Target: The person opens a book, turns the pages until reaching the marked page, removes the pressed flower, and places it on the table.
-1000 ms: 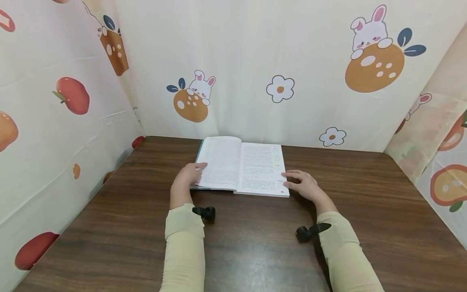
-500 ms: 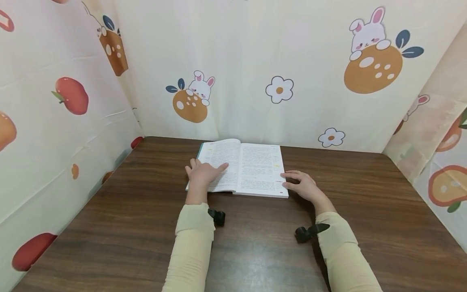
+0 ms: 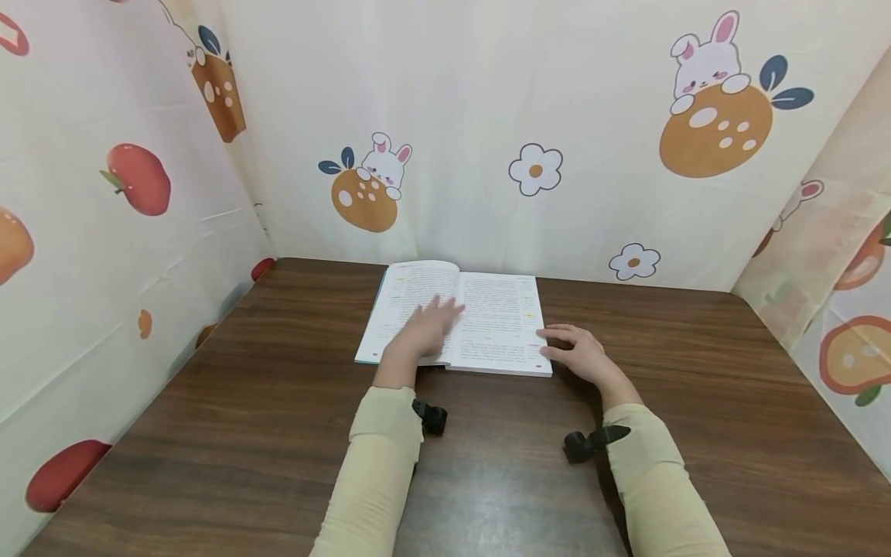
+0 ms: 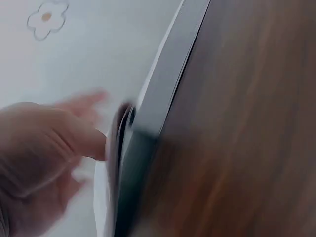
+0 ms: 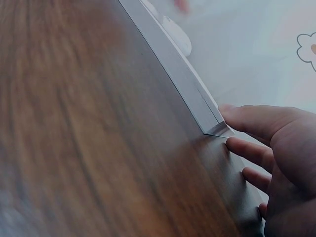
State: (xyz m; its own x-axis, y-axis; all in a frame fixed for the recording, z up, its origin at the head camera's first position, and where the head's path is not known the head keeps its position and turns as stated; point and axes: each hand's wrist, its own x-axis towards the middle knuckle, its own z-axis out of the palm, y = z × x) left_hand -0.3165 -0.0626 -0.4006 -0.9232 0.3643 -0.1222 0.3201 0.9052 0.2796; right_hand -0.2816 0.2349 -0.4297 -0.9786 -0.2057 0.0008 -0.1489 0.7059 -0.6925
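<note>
An open book (image 3: 490, 317) with printed pages and a teal cover lies at the back of the table. My left hand (image 3: 426, 329), fingers spread, is over the lower left page near the centre fold; it is blurred. In the left wrist view, the left hand (image 4: 44, 153) is beside the curved page edges, above the teal cover (image 4: 136, 182). Whether it touches the paper I cannot tell. My right hand (image 3: 581, 356) rests at the book's lower right edge. The right wrist view has its thumb (image 5: 256, 118) at the page corner and the other fingers along the side.
The dark wooden table (image 3: 209, 433) extends around the book. Behind it hangs a pale curtain (image 3: 459, 209) with fruit, rabbit and flower prints, close to the book's far edge. More printed cloth (image 3: 76, 309) borders the left side.
My left hand has moved rightward from the book's left edge across the left page towards the fold. The left page now shows yellow marks. My right hand has stayed in place.
</note>
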